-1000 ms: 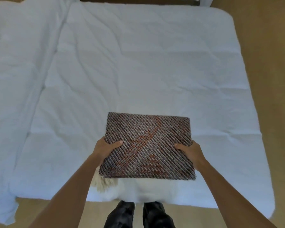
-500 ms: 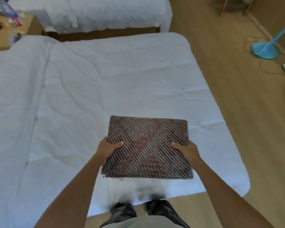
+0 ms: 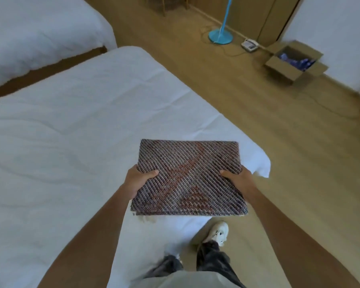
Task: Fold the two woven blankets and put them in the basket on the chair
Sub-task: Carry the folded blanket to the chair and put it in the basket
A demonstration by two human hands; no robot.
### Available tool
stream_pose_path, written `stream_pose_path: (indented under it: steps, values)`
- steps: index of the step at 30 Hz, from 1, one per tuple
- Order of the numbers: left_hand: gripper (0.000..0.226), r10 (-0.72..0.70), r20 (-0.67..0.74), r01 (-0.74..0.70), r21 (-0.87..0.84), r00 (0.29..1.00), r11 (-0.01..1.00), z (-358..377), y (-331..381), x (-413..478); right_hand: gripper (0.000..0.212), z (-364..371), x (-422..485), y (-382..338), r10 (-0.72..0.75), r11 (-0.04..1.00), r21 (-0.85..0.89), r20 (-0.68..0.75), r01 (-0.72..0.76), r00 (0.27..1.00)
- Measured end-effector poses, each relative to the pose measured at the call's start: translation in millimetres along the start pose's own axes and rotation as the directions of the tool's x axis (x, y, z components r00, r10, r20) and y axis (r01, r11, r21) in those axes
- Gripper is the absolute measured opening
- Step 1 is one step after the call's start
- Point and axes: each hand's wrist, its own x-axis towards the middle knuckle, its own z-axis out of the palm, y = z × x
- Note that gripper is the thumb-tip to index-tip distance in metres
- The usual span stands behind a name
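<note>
Head view showed one woven blanket already folded into a flat square, held above the near corner of the bed. Left hand and right hand each gripped a side edge, thumbs on top. No second blanket, basket or chair was visible; stowing likely remained.

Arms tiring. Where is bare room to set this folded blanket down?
The near bed is bare left of and beyond the folded blanket, up to the second bed. The floor to its right is open; crowded only near the fan base and cardboard box.
</note>
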Motion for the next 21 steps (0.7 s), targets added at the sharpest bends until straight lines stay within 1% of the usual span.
stream_pose_path:
  steps: [2, 6, 8, 12, 14, 18, 21]
  values:
    - [0.061, 0.022, 0.068, -0.025, 0.041, 0.997, 0.999, 15.7, 8.3, -2.2, 0.057, -16.4, -16.7, 15.7, 0.025, 0.996, 0.082, -0.055, -0.02, 0.998]
    - [0.065, 0.04, 0.19, -0.071, 0.157, 0.981, 0.985, 58.7, 22.4, -10.2, 0.038, -54.0, -54.5, 45.8, 0.051, 0.98, 0.197, -0.192, -0.012, 0.98]
    - [0.064, 0.051, 0.258, -0.107, 0.206, 0.965, 0.973, 84.7, 27.4, -16.7, 0.039, -74.0, -72.1, 64.6, 0.078, 0.97, 0.241, -0.248, -0.016, 0.966]
    - [0.059, 0.064, 0.375, -0.185, 0.296, 0.925, 0.937, 144.2, 30.9, -36.5, 0.049, -117.3, -108.7, 112.5, 0.157, 0.947, 0.319, -0.354, -0.039, 0.922]
    - [0.059, 0.056, 0.433, -0.223, 0.344, 0.9, 0.912, 177.1, 28.6, -51.5, 0.046, -138.3, -132.9, 139.1, 0.194, 0.93, 0.365, -0.401, -0.037, 0.895]
    - [0.057, 0.043, 0.539, -0.306, 0.41, 0.841, 0.859, 248.1, 13.6, -92.2, 0.032, -177.9, -190.7, 192.9, 0.281, 0.88, 0.474, -0.476, -0.026, 0.833]
    - [0.056, 0.019, 0.62, -0.371, 0.445, 0.785, 0.815, 303.2, -2.7, -130.5, 0.04, -208.4, -233.8, 239.3, 0.342, 0.844, 0.536, -0.526, -0.009, 0.779]
